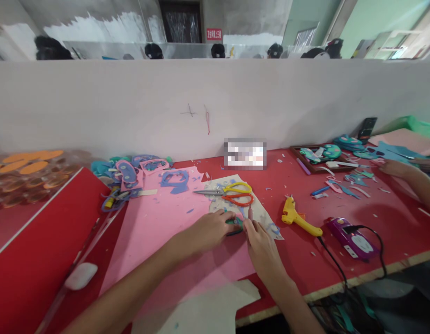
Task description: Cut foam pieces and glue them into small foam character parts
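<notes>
My left hand (210,229) lies on a pink foam sheet (155,222), fingers closed on a small green foam piece (235,224). My right hand (258,241) presses the same green piece from the right, fingers together, with a thin pen-like tool (250,212) at its fingertips. Just beyond the hands, on a beige sheet (260,211), lie yellow-handled scissors (232,189) and red-handled scissors (237,200).
A yellow glue gun (298,218) and a purple device (352,239) with a black cable lie to the right. Blue and pink foam cut-outs (138,169) pile at the left. A brown tray (317,157) holds teal shapes. Another person's arm (410,178) reaches in at far right. A white divider wall (131,106) stands behind.
</notes>
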Motion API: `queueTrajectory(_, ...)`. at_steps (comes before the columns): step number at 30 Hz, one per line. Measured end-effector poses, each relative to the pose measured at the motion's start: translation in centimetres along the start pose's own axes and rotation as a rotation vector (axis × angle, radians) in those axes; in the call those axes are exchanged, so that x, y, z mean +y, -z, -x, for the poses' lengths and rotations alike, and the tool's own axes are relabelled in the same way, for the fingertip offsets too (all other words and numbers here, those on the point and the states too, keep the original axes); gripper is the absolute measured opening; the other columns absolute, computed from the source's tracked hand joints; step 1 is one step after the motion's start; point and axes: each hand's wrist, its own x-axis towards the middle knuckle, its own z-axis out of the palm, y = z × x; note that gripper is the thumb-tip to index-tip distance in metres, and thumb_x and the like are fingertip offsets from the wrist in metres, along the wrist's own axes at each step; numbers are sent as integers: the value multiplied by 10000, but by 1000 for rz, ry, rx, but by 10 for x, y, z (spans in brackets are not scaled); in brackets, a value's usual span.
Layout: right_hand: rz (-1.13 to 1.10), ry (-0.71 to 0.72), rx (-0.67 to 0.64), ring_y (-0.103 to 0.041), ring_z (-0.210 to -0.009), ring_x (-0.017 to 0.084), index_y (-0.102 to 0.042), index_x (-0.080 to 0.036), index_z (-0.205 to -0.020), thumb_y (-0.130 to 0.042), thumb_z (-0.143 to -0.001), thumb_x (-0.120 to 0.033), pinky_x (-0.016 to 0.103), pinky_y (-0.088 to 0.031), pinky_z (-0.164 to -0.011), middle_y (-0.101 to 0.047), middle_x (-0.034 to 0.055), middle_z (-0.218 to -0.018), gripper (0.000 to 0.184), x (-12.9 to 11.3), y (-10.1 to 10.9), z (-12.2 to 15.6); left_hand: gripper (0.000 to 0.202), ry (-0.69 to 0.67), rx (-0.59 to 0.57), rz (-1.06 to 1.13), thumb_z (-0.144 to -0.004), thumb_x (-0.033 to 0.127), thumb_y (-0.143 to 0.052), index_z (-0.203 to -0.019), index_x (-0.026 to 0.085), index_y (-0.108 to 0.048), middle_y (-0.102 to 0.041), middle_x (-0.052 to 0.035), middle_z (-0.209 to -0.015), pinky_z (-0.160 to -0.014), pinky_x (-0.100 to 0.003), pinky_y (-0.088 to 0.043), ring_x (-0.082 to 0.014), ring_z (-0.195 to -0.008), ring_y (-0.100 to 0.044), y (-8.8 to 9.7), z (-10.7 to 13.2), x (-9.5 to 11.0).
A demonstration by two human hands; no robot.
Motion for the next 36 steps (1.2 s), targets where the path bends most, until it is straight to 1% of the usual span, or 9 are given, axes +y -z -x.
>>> queueTrajectory(8, -49, -3, 76, -649, -818, 232, -561, -231, -1041, -382, -903, 12, 304, -441, -668, -671, 55, -895, 331, 10, 0, 13, 386, 7, 6, 57, -1050, 207, -429, -1347, 299, -657, -547, -59, -1511, -974, -373, -500, -263, -1241, -588, 4, 2, 3)
queueTrajectory(13, 0, -104, 121, -635, -739, 237, -522, -228, -886, -385, -976, -102, 312, -413, -625, -647, 61, -827, 207, 50, 21, 11, 420, 18, -22, 31, -1038, 158, -401, -1343, 309, -649, -542, -43, -1512, -950, -362, -494, -260, -1216, -595, 5, 1, 4)
queueTrajectory(16, 33, -174, 192, -663, -791, 268, -570, -221, -985, -408, -1013, -198, 323, -420, -633, -686, 87, -881, 166, 72, 42, 3, 425, 13, -5, 37, -1036, 144, -388, -1325, 310, -651, -551, -43, -1497, -949, -349, -485, -254, -1229, -586, 4, 1, 3)
queueTrajectory(18, -95, -147, 272, -696, -859, 262, -590, -219, -1060, -416, -1033, -241, 326, -464, -697, -727, 100, -993, 177, 76, 54, -3, 412, 14, 4, 52, -1039, 150, -388, -1310, 306, -656, -561, -45, -1484, -955, -349, -484, -250, -1228, -589, 3, 1, 2)
queueTrajectory(21, -379, -119, 283, -698, -762, 189, -605, -242, -1117, -459, -1053, -312, 274, -491, -699, -751, 34, -918, 174, 67, 63, -10, 416, 1, -2, 65, -1014, 113, -414, -1302, 289, -656, -559, -55, -1486, -963, -352, -487, -251, -1238, -591, 4, 2, 1)
queueTrajectory(24, -504, -96, 254, -630, -612, 139, -621, -251, -1142, -464, -1062, -350, 239, -475, -621, -737, -3, -834, 203, 55, 59, -18, 425, -12, -24, 39, -1007, 107, -422, -1330, 280, -638, -544, -66, -1500, -973, -365, -488, -265, -1255, -584, 6, 2, 1)
queueTrajectory(27, -504, -63, 227, -652, -676, 142, -642, -240, -1143, -459, -1064, -355, 241, -484, -674, -733, 6, -826, 230, 52, 46, -26, 417, -6, -38, 22, -1036, 151, -406, -1366, 299, -613, -538, -59, -1503, -982, -367, -485, -264, -1256, -582, 5, 2, 0)
queueTrajectory(32, -671, -146, 217, -610, -609, 141, -662, -214, -1118, -486, -1048, -411, 247, -483, -628, -702, 5, -730, 274, 62, 25, -27, 452, -19, -6, 29, -1030, 138, -408, -1407, 317, -581, -523, -48, -1522, -1020, -374, -473, -259, -1274, -572, 0, 1, -2)
queueTrajectory(36, -781, -179, 171, -597, -550, 144, -716, -198, -1103, -523, -1021, -453, 251, -476, -557, -702, 14, -696, 330, 60, 21, -23, 413, -18, -22, 5, -1011, 176, -469, -1379, 300, -611, -539, -69, -1499, -988, -371, -495, -275, -1252, -584, -3, -2, -3)
